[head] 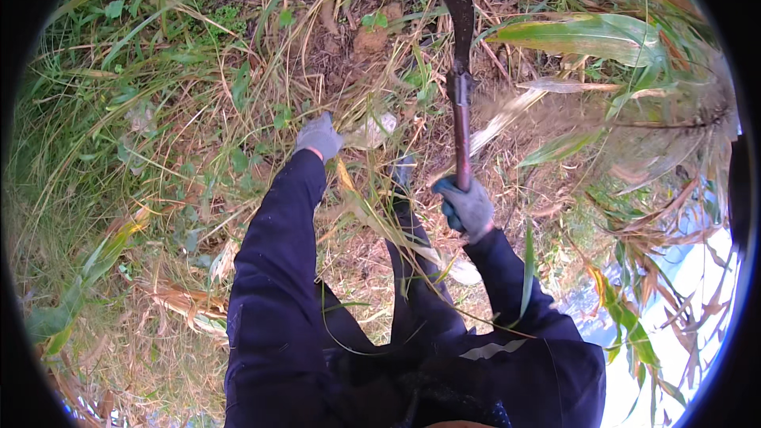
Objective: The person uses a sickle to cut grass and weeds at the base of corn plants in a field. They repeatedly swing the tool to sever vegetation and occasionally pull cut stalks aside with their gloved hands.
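My right hand (467, 205), in a grey and blue work glove, grips the reddish shaft of a sickle (461, 101). Its dark curved blade points away from me and hooks to the left at the top of the view. My left hand (319, 135), in a grey glove, is among long grass stems (357, 101) left of the sickle; its fingers are mostly hidden, and whether it holds any stems cannot be told. Just right of it lies a pale stone or scrap (380, 128). Loose grass blades cross in front of my legs.
Dense green grass (77, 142) covers the left side. A broad maize leaf (588, 38) and a dry stalk (511, 113) lie to the right of the sickle. More maize leaves (630, 321) hang at the lower right. A boot (402, 172) stands between my hands.
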Demonstrator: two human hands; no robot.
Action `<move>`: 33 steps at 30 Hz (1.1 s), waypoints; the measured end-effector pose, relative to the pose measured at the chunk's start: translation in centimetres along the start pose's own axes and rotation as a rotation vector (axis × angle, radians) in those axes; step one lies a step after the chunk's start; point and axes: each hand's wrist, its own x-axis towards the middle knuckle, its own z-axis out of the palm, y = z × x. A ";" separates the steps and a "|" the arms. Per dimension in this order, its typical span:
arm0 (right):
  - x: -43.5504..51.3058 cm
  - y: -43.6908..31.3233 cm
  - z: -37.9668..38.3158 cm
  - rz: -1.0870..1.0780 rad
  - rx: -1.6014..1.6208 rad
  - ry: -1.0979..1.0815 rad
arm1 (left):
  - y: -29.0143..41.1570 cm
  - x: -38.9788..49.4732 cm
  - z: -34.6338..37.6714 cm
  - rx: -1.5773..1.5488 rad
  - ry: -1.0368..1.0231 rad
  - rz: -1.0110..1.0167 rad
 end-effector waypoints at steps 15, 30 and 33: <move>-5.7 4.8 5.1 0.255 0.550 0.122 | -24.0 -15.5 -15.2 0.338 0.229 -0.248; -17.0 9.4 29.0 1.009 0.037 -1.250 | -37.0 -28.1 -25.1 0.653 0.327 -0.489; -14.4 7.7 20.3 0.354 0.219 -0.598 | -37.8 -29.4 -24.8 0.627 0.389 -0.445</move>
